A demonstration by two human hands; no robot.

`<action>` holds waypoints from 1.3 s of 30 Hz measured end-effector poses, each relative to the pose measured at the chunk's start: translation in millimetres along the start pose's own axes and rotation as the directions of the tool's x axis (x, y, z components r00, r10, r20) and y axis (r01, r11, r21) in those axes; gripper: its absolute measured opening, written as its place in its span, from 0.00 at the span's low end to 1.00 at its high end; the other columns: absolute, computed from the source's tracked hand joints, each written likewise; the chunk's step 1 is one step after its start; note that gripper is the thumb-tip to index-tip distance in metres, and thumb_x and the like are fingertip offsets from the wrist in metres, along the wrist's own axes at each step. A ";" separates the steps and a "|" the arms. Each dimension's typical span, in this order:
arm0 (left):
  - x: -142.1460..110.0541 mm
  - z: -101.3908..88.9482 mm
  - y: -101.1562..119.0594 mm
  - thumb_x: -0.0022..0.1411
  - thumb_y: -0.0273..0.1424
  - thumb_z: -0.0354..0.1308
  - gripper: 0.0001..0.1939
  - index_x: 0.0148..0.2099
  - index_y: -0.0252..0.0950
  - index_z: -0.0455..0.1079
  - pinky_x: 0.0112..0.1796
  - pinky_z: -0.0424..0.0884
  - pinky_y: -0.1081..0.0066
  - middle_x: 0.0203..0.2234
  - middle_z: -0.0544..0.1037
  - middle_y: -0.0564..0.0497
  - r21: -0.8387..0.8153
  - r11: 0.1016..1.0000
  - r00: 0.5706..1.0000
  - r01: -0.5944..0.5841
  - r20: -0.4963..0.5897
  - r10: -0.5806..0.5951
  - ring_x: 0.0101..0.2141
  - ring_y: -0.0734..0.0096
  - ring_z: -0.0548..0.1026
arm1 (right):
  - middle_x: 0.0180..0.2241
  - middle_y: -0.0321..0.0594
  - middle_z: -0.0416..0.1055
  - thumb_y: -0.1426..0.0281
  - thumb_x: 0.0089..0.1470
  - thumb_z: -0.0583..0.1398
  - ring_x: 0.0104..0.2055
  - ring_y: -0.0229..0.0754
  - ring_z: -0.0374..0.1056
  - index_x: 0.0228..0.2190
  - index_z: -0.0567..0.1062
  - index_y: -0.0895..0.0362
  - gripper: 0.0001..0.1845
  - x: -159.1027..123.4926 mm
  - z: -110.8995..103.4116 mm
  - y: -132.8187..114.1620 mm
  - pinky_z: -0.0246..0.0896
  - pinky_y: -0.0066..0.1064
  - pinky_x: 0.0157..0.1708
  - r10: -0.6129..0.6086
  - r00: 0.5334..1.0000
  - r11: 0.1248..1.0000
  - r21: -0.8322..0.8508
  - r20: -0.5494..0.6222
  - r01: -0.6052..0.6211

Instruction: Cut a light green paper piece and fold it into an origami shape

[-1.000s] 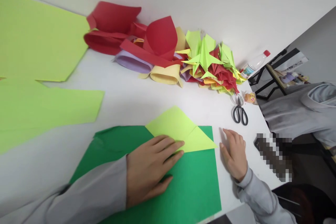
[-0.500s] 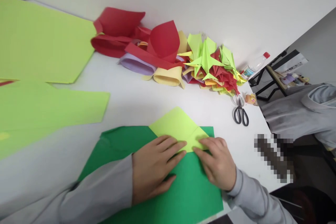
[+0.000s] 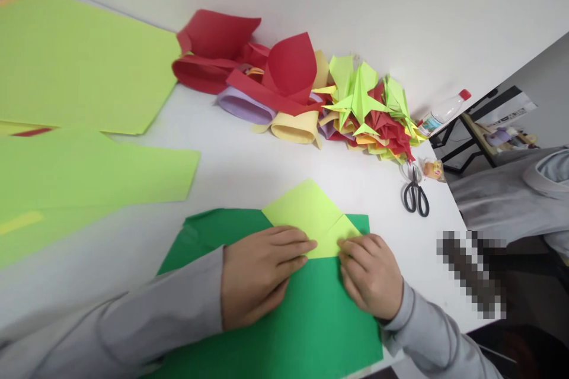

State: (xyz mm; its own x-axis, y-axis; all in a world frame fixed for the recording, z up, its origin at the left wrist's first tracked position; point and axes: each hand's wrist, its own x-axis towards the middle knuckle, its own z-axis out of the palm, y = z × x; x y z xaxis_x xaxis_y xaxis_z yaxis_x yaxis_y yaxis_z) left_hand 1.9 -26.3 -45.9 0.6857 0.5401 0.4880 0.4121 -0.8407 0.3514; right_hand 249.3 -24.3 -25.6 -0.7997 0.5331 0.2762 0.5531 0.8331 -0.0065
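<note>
A folded sheet of lime-green paper [image 3: 311, 207] lies on a dark green sheet [image 3: 329, 325], its pointed top facing away from me. My left hand [image 3: 262, 275] rests flat over the lime sheet's lower left part, fingers stretched out and pointing right. At the lower right edge of the same sheet, my right hand [image 3: 373, 275] has its fingers curled together against the paper. A crease line runs diagonally near its fingertips. The palm side of both hands is hidden.
Large lime-green sheets [image 3: 89, 65] lie at the left. Along the wall are rolled red paper pieces [image 3: 288, 71] and a heap of folded paper shapes [image 3: 360, 100]. Black-handled scissors [image 3: 416, 198], a small packet [image 3: 432, 169] and a bottle [image 3: 444, 112] are at the right. Beyond sits a person in grey [image 3: 502, 189].
The whole view has shifted slightly, so most things appear farther right. My right fingers have drawn closer together at the paper's edge. My left thumb has moved in closer to the other fingers.
</note>
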 end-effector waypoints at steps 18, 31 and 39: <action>6.2 14.9 -10.4 0.63 0.24 0.51 0.07 0.37 0.32 0.71 0.39 0.71 0.63 0.36 0.80 0.45 0.162 0.985 0.993 -0.053 -0.098 0.070 0.37 0.65 0.73 | 0.42 0.46 0.75 0.74 0.60 0.54 0.39 0.45 0.67 0.40 0.74 0.62 0.09 18.4 10.2 4.8 0.61 0.38 0.35 -0.119 0.992 0.984 -0.138 -0.048 0.111; 8.6 19.0 -8.8 0.63 0.21 0.49 0.10 0.36 0.31 0.72 0.33 0.70 0.64 0.33 0.78 0.45 0.322 0.941 0.981 -0.103 -0.122 0.149 0.32 0.66 0.71 | 0.27 0.43 0.73 0.77 0.58 0.55 0.27 0.39 0.63 0.28 0.75 0.62 0.10 38.6 13.2 3.4 0.53 0.35 0.27 -0.290 0.937 0.951 -0.170 -0.196 0.259; 10.4 10.0 0.3 0.64 0.20 0.46 0.14 0.36 0.33 0.73 0.39 0.70 0.61 0.33 0.79 0.46 0.309 0.948 0.989 -0.075 -0.097 0.110 0.35 0.65 0.72 | 0.26 0.40 0.70 0.77 0.57 0.56 0.28 0.38 0.62 0.26 0.72 0.59 0.09 42.8 19.6 0.5 0.53 0.35 0.29 -0.321 0.922 0.941 -0.180 -0.215 0.286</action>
State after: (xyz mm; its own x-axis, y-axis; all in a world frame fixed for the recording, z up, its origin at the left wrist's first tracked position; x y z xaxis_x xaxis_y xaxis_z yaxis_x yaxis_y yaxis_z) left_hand 15.1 -21.3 -48.7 0.6651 0.4461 0.5989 0.5252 -0.8495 0.0495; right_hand 210.8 1.8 -32.7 -0.8649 0.1920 0.4638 0.3339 0.9100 0.2459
